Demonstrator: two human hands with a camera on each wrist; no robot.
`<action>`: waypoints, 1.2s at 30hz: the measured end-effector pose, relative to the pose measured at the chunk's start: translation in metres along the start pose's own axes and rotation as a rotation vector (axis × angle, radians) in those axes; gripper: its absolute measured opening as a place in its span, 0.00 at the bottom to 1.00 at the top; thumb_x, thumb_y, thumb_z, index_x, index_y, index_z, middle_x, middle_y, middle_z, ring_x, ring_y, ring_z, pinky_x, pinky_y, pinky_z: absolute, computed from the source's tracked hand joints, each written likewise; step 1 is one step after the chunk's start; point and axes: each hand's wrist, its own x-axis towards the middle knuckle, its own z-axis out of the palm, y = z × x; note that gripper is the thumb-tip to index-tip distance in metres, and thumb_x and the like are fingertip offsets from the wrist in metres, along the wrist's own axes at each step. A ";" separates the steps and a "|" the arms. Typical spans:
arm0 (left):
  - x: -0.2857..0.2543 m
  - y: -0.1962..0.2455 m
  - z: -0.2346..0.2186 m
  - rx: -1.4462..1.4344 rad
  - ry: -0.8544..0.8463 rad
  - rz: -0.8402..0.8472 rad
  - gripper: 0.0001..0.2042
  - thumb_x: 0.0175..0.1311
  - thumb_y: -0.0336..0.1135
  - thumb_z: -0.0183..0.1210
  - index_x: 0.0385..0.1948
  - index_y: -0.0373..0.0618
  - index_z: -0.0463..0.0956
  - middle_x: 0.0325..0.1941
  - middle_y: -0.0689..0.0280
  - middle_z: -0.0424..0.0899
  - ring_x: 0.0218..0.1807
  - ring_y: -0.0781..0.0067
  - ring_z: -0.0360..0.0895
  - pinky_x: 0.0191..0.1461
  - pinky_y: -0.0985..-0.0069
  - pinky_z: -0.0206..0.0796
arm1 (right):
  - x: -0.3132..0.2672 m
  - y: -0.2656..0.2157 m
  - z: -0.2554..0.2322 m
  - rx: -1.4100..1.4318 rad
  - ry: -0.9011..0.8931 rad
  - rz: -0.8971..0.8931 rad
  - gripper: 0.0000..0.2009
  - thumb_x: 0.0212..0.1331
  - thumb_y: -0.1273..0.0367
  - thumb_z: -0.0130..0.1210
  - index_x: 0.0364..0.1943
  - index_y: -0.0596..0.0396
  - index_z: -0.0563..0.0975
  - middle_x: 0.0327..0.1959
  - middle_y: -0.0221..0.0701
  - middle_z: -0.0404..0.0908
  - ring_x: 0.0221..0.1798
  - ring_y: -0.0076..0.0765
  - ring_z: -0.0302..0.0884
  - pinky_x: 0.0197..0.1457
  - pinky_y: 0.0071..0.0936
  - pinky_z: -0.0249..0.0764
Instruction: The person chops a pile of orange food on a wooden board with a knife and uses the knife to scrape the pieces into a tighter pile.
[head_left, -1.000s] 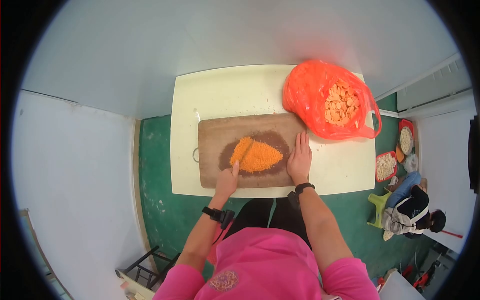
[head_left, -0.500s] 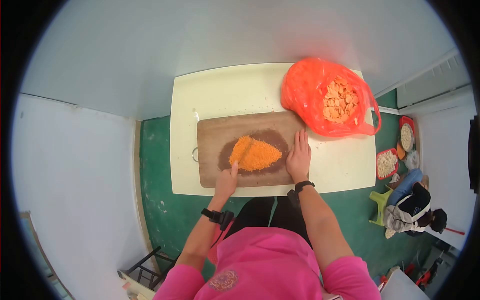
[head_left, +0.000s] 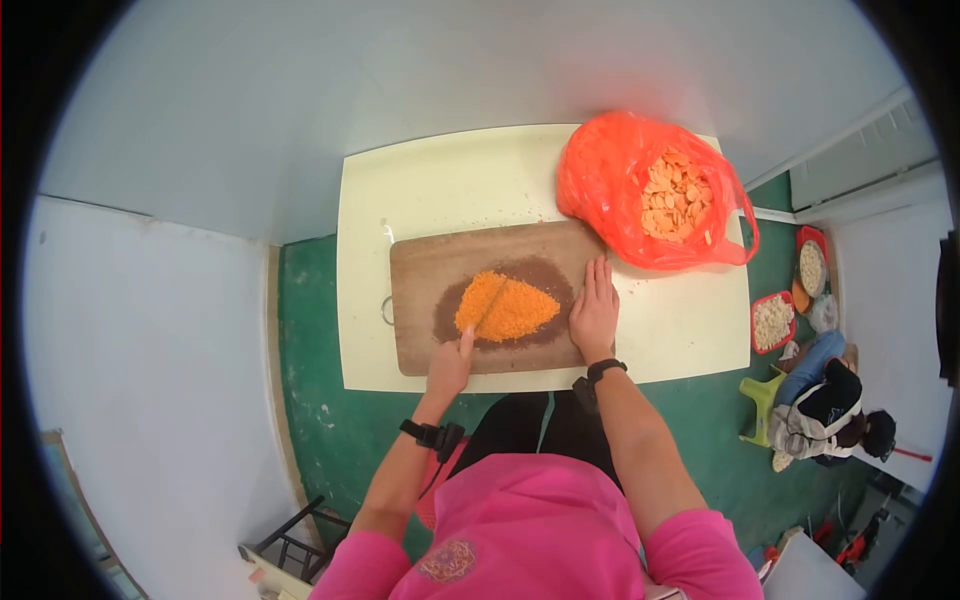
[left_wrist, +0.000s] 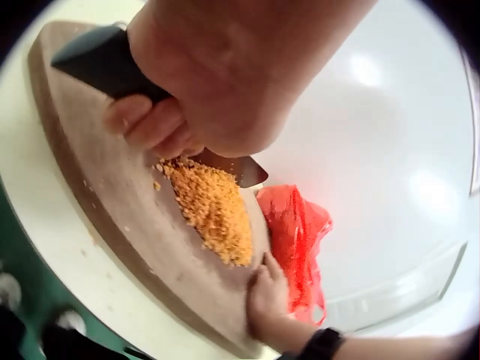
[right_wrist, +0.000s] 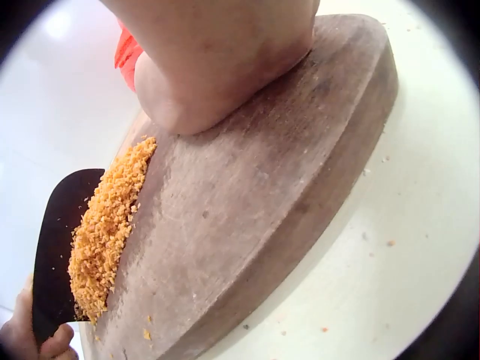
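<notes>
My left hand (head_left: 449, 368) grips a broad-bladed kitchen knife by its dark handle (left_wrist: 105, 61). The dark blade (right_wrist: 58, 232) stands in a mound of finely chopped orange pieces (head_left: 520, 311), which look like carrot. This mound lies on a thick wooden cutting board (head_left: 425, 265), with a dark damp patch around it. At the board's right end rests my right hand (head_left: 594, 318), its fingers extended and pointing away from me. In the left wrist view, part of the blade is hidden behind the gripping hand.
A red plastic bag (head_left: 605, 185) of orange slices (head_left: 676, 197) stands at the table's back right, against the board's corner. The pale table (head_left: 440, 180) meets a grey wall. On the right, a person (head_left: 825, 415) sits near a red basket (head_left: 772, 323) of pale pieces.
The knife blade has swung slightly to a more slanted angle in the mound. My right hand has stayed on the board. The whole head view has shifted a little.
</notes>
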 end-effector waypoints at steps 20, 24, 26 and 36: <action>0.001 -0.008 0.005 0.039 0.003 0.010 0.35 0.76 0.59 0.39 0.27 0.32 0.80 0.28 0.38 0.79 0.38 0.32 0.78 0.43 0.48 0.67 | 0.006 -0.002 0.000 0.003 0.035 -0.031 0.30 0.67 0.69 0.42 0.74 0.55 0.58 0.80 0.36 0.51 0.82 0.40 0.46 0.77 0.41 0.52; -0.009 0.004 -0.001 -0.024 0.012 0.058 0.35 0.76 0.59 0.39 0.26 0.32 0.80 0.27 0.38 0.78 0.37 0.33 0.78 0.41 0.49 0.66 | 0.004 0.001 0.000 0.001 0.032 -0.020 0.30 0.66 0.69 0.43 0.74 0.54 0.57 0.80 0.36 0.51 0.82 0.40 0.45 0.77 0.40 0.51; -0.007 -0.007 0.008 -0.002 -0.008 0.032 0.35 0.76 0.59 0.39 0.26 0.32 0.80 0.26 0.38 0.78 0.36 0.33 0.77 0.41 0.49 0.66 | -0.008 0.000 0.001 0.016 0.022 -0.027 0.30 0.66 0.69 0.43 0.75 0.54 0.57 0.80 0.36 0.52 0.82 0.39 0.45 0.77 0.40 0.51; 0.001 -0.002 0.007 0.013 -0.003 0.009 0.35 0.76 0.58 0.39 0.25 0.31 0.79 0.25 0.37 0.77 0.36 0.33 0.78 0.40 0.49 0.66 | 0.007 -0.001 0.002 0.009 0.049 -0.036 0.30 0.67 0.69 0.43 0.74 0.54 0.58 0.80 0.36 0.51 0.82 0.40 0.46 0.77 0.41 0.52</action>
